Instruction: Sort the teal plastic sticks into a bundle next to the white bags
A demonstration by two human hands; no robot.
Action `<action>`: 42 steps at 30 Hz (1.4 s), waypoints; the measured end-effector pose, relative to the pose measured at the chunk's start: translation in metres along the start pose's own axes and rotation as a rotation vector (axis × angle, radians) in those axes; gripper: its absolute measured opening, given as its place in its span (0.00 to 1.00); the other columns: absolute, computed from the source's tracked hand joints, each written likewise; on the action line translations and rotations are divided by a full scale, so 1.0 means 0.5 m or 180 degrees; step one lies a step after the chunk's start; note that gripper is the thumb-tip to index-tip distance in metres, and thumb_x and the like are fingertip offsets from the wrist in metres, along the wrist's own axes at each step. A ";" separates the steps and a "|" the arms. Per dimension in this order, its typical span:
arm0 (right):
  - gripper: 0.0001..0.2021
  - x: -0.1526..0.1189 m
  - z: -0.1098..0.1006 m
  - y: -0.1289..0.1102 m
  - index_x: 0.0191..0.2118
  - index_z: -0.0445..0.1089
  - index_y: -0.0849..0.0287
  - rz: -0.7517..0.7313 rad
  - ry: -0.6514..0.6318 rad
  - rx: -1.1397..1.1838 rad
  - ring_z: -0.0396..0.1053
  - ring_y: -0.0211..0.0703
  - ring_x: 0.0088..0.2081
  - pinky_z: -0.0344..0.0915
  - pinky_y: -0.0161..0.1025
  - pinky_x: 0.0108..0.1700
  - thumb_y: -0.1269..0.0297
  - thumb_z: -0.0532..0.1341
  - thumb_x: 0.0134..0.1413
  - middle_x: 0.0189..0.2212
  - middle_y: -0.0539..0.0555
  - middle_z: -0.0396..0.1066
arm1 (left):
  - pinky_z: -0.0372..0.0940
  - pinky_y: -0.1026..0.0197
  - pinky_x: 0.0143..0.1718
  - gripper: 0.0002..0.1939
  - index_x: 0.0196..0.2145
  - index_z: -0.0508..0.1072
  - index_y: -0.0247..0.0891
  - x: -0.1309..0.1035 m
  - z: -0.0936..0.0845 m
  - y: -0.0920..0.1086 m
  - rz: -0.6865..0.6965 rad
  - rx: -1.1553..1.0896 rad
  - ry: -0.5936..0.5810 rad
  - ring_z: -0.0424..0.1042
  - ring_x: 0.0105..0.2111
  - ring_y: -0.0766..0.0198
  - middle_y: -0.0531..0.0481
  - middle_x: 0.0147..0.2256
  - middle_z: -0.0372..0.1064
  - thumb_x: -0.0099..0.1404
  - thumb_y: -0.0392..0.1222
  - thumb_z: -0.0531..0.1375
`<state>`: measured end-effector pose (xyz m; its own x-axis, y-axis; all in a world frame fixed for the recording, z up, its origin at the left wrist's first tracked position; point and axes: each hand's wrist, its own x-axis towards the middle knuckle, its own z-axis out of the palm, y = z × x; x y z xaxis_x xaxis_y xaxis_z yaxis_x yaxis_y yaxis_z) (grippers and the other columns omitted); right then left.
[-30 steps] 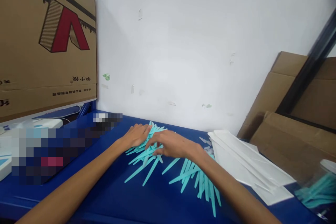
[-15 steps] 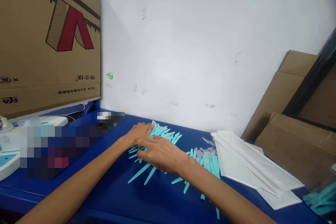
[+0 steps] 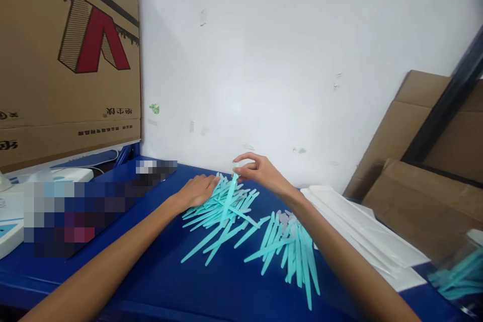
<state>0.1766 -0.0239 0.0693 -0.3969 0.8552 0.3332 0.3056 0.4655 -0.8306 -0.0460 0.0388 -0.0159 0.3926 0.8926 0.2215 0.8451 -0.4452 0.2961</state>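
Note:
My right hand (image 3: 253,170) pinches the top end of one slim turquoise eyebrow razor (image 3: 229,196), its tapered handle hanging down over a loose pile. That pile of turquoise razors (image 3: 206,216) fans out on the blue tabletop. At its left edge my left hand (image 3: 198,191) lies palm down with fingers stretched out, touching the pile. Nearer my right forearm is a second heap of razors (image 3: 298,256), with some greyish translucent ends (image 3: 285,219) showing at its back. The forearm partly covers this heap.
White flat packets (image 3: 362,236) lie stacked on the right. Farther right are a clear container with turquoise pieces (image 3: 460,279) and brown cardboard (image 3: 418,206). A white device (image 3: 75,176) and a blurred-out patch occupy the left, below a large printed carton (image 3: 68,95). A white wall stands behind.
My right hand has risen off the pile, away from my left hand, up and to the right, with one razor pinched in it. The left hand stays on the pile.

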 end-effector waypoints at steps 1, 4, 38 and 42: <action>0.17 0.004 -0.010 0.018 0.45 0.69 0.59 0.0206 0.0086 -0.0062 0.76 0.42 0.33 0.69 0.36 0.37 0.54 0.66 0.54 0.28 0.53 0.77 | 0.61 0.49 0.48 0.38 0.53 0.69 0.44 -0.001 -0.001 0.001 -0.0012 -0.0015 -0.0045 0.70 0.48 0.48 0.41 0.47 0.73 0.68 0.66 0.30; 0.19 0.012 -0.028 0.071 0.43 0.69 0.60 0.0767 -0.0172 -0.0421 0.76 0.43 0.31 0.67 0.34 0.32 0.52 0.67 0.51 0.28 0.55 0.77 | 0.60 0.47 0.50 0.40 0.56 0.67 0.42 -0.005 -0.005 0.003 -0.0039 -0.0024 -0.0162 0.68 0.51 0.46 0.38 0.50 0.70 0.68 0.66 0.29; 0.08 -0.028 -0.020 0.028 0.27 0.77 0.56 0.0905 -0.1615 -0.2890 0.70 0.42 0.27 0.58 0.34 0.25 0.60 0.73 0.40 0.27 0.51 0.75 | 0.59 0.43 0.51 0.43 0.61 0.62 0.39 -0.005 0.001 0.011 -0.0150 0.0065 -0.0137 0.63 0.55 0.39 0.34 0.55 0.65 0.66 0.67 0.28; 0.16 -0.034 0.005 0.017 0.24 0.75 0.57 0.1219 -0.1956 -0.2637 0.69 0.41 0.26 0.59 0.35 0.25 0.48 0.71 0.41 0.26 0.52 0.75 | 0.53 0.36 0.54 0.43 0.66 0.54 0.44 -0.002 0.016 0.020 -0.0272 0.0060 -0.0103 0.59 0.58 0.36 0.32 0.58 0.61 0.65 0.70 0.30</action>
<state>0.1837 -0.0349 0.0552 -0.4447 0.8234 -0.3524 0.8954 0.3987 -0.1984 -0.0349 0.0341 -0.0206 0.3301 0.9292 0.1659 0.8825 -0.3662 0.2950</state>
